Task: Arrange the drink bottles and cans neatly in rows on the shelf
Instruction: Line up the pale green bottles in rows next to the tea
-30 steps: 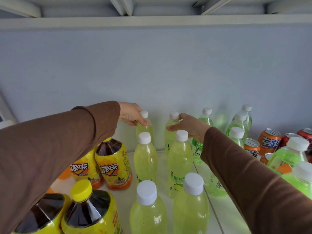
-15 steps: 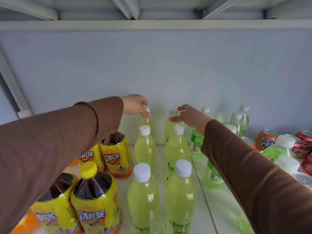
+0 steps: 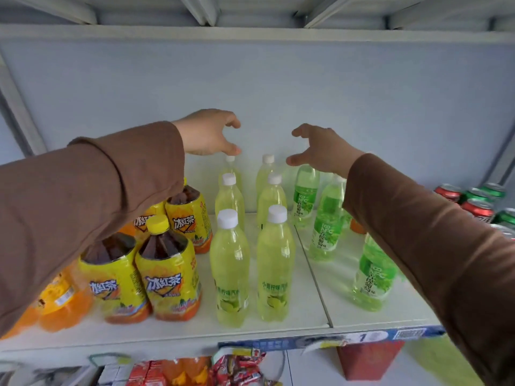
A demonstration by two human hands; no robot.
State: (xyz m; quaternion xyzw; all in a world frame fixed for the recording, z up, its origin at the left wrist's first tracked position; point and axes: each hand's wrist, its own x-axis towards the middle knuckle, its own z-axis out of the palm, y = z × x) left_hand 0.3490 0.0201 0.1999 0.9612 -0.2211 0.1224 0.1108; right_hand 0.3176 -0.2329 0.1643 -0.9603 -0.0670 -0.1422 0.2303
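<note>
pale yellow-green lemon bottles (image 3: 230, 263) stand in two straight files of three on the white shelf (image 3: 278, 328), running from front edge to back wall; this part looks done. in the head view the left hand (image 3: 207, 132) hovers above the rear left cap, fingers loosely spread and gripping nothing, and the right hand (image 3: 320, 150) hangs over the rear right bottle, likewise slack and empty. left of them the iced tea bottles (image 3: 168, 277) sit paired, fairly tidy. the green grape bottles (image 3: 324, 221) to the right straggle in a loose diagonal, and the cans (image 3: 478, 206) lie clustered at far right; both seem left to sort. brown sleeves hide the orange bottles (image 3: 60, 305) partly, several cans too, and whether fingertips touch the caps is unclear.
</note>
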